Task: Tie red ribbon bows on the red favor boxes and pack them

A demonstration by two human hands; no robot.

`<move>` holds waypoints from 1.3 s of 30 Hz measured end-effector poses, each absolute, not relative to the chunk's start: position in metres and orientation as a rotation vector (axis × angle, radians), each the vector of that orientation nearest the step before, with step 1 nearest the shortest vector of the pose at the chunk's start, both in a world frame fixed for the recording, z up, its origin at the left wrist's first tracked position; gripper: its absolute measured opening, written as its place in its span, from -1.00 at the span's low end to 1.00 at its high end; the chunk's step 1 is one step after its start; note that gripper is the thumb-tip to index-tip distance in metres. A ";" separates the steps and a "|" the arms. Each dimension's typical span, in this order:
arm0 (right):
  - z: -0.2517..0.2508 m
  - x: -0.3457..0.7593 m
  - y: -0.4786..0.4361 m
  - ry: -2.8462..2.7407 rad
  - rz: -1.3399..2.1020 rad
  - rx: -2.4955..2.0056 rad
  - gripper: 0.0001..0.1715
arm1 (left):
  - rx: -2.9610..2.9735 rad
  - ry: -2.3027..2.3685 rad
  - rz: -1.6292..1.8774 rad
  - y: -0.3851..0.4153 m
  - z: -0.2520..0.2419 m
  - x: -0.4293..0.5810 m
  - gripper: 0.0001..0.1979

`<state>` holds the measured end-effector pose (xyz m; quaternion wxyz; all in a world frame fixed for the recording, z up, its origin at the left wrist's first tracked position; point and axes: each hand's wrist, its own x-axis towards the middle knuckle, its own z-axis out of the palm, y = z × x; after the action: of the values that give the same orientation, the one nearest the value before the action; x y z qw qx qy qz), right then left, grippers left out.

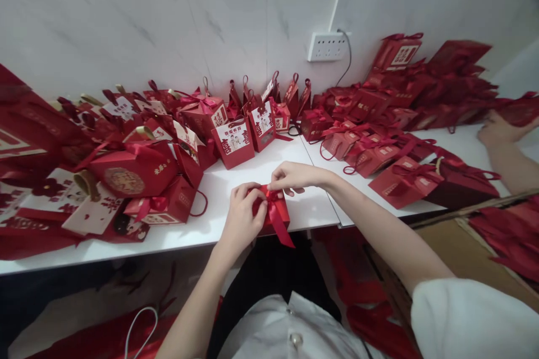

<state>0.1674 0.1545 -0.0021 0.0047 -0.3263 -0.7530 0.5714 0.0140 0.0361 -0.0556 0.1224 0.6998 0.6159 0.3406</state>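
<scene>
A small red gift box [266, 230] sits at the front edge of the white table, directly before me. A shiny red ribbon [278, 223] is gathered at its top, and one tail hangs down over the front. My left hand [246, 210] rests against the box's left side, its curled fingers closed on the ribbon near the knot. From the right, my right hand [295, 177] pinches the ribbon at the top between thumb and forefinger. The fingers partly cover the knot, so its form is hard to make out.
Finished-looking red boxes [130, 171] crowd the left of the white table [311, 207]. More ribboned boxes [404, 182] are piled at the right. Another person's hand [501, 132] holds a box at far right. A cardboard carton [484, 252] stands below. A power strip [327, 46] is on the wall.
</scene>
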 end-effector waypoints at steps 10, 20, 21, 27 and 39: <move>-0.025 0.186 0.127 -1.881 1.623 -1.268 -0.69 | 2.133 1.838 1.118 0.042 -0.068 0.016 -0.89; -0.032 0.179 0.096 -1.850 1.399 -1.371 -0.53 | 2.035 1.823 1.170 0.039 -0.067 0.018 -0.88; -0.035 0.178 0.094 -1.840 1.408 -1.357 -0.55 | 2.037 1.821 1.166 0.039 -0.067 0.018 -0.88; -0.058 0.182 0.085 -1.708 1.488 -1.279 -0.51 | 2.016 1.796 1.170 0.041 -0.067 0.018 -0.87; -0.069 0.166 0.092 -1.489 1.366 -1.274 -0.47 | 1.963 1.781 1.122 0.041 -0.067 0.019 -0.89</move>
<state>0.1660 0.0916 -0.0690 0.3676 -0.4961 -0.5796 0.5319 0.0190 0.0411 -0.0666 0.1313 0.6761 0.6133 0.3866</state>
